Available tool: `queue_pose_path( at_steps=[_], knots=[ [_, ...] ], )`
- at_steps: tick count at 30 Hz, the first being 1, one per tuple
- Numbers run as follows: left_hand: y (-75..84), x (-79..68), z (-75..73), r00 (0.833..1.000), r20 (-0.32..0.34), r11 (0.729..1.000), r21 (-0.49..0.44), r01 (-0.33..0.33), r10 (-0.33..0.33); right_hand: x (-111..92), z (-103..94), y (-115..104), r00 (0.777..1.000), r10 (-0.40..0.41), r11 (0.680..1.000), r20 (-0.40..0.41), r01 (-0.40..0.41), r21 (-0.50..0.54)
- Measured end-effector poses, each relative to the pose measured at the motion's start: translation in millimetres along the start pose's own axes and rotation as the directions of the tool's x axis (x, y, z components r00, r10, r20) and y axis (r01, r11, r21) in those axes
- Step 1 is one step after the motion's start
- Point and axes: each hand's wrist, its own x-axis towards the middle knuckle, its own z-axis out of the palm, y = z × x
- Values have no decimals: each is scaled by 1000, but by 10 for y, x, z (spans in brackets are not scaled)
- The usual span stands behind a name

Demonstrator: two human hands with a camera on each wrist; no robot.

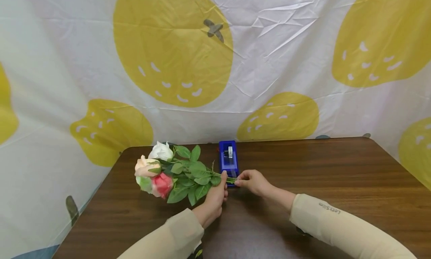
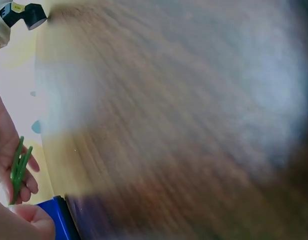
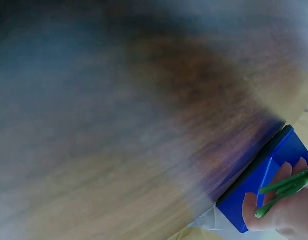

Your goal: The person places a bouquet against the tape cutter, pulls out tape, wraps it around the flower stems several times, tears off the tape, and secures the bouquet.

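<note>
A bunch of artificial roses (image 1: 162, 184), with white, peach and pink-red heads and green leaves (image 1: 198, 169), lies sideways with its heads to the left. My left hand (image 1: 215, 197) grips the gathered stems just below the leaves. At the stem ends, my right hand (image 1: 253, 181) pinches with thumb and fingertips. Close behind both hands stands a blue tape dispenser (image 1: 228, 154) carrying a roll of clear tape (image 1: 230, 152). In the left wrist view, the green stem ends (image 2: 19, 167) stick out between the hands. The right wrist view shows the stems (image 3: 289, 188) in front of the blue dispenser (image 3: 244, 205).
Both hands work over a dark brown wooden table (image 1: 303, 165). A white cloth (image 1: 269, 64) with large yellow fruit prints hangs behind its far edge. A dark device (image 2: 31, 16) sits at the right wrist.
</note>
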Motion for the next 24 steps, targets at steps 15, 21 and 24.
queue_pose_path(
  at_steps=[15,21,24],
  knots=[
    [13,44,52,993,-113,994,-105,17,-29,46,-7,-2,997,76,988,-20,-73,134],
    [27,63,49,993,-108,996,-83,44,-53,52,1,-5,996,81,987,-43,-74,145],
    [33,70,46,994,-104,995,-92,32,-41,60,3,-3,996,75,987,-51,-67,147]
  ],
)
